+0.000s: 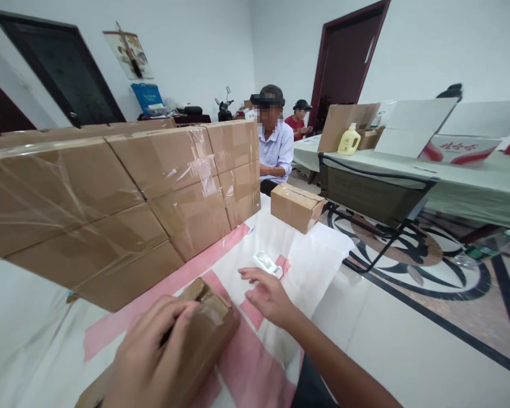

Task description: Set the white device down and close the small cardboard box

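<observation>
Pressing down on a small cardboard box (pixel 204 334) at the near edge of the worktop (pixel 34 317), the left hand (pixel 153 357) has its fingers curled over the box top, gripping it. Right hand (pixel 267 294) hovers just beyond with fingers loosely spread, holding nothing, near a white tape dispenser (pixel 267 263) on the pink-striped cover. Writing? Red characters on a white carton (pixel 459 150) at the far green table (pixel 471 181), too small to read. A yellow bottle (pixel 349 140) stands there too. Along the worktop's left side, a wall of taped brown cartons (pixel 123 198) blocks the view behind. One more sealed box (pixel 296 207) sits at the far corner, beside a seated person (pixel 276 148)
</observation>
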`<state>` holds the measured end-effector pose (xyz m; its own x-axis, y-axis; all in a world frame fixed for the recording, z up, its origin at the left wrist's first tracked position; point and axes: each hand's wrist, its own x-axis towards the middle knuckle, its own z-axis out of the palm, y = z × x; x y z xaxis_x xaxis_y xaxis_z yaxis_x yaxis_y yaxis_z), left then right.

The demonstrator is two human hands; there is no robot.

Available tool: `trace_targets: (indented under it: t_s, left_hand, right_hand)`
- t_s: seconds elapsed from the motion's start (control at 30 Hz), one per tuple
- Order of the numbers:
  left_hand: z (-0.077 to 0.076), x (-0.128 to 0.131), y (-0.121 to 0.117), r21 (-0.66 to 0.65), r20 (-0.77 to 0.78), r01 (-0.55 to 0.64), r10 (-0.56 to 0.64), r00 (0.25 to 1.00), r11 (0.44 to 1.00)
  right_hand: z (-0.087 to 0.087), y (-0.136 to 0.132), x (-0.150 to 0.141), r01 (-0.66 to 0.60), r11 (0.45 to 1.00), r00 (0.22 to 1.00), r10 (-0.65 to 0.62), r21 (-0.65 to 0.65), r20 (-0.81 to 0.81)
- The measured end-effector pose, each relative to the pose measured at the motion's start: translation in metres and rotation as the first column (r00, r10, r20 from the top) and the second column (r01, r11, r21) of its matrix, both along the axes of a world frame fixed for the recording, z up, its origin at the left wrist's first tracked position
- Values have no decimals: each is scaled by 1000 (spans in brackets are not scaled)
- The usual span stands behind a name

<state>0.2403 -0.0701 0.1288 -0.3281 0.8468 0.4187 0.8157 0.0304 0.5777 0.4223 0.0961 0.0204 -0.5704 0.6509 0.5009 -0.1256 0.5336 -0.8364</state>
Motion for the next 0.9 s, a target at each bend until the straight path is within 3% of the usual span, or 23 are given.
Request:
trace_targets:
  t_s: [0.1,0.23,0.37,0.5,0.7,0.9]
  left_hand:
    - [0,-20,-20,-117,128,-100,115,985,988]
    - [1,-30,-21,-294,228,-138,210,951,946]
    - [-3,-35,-11,-439,276,-85,224,935,895]
    - [-8,-38,-4,-474,277,-59,212,937,878]
    - [-18,-42,2,-507,102,-131,210,972,852]
    - [-22,-41,5,-477,-30,-163,170,985,864]
  right_hand:
    - [8,-5,-37,-208,974,978,207,90,16]
    - [-8,-12,-73,-398,917,911,394,-13,-118]
    - [-19,-18,-81,-394,913,909,369,-108,-193]
    - [-17,-19,-77,-395,911,912,372,-121,-175]
    - [-22,-17,-78,-405,906,904,377,-123,-202]
    - [-22,-17,-78,-412,904,902,387,-115,-190]
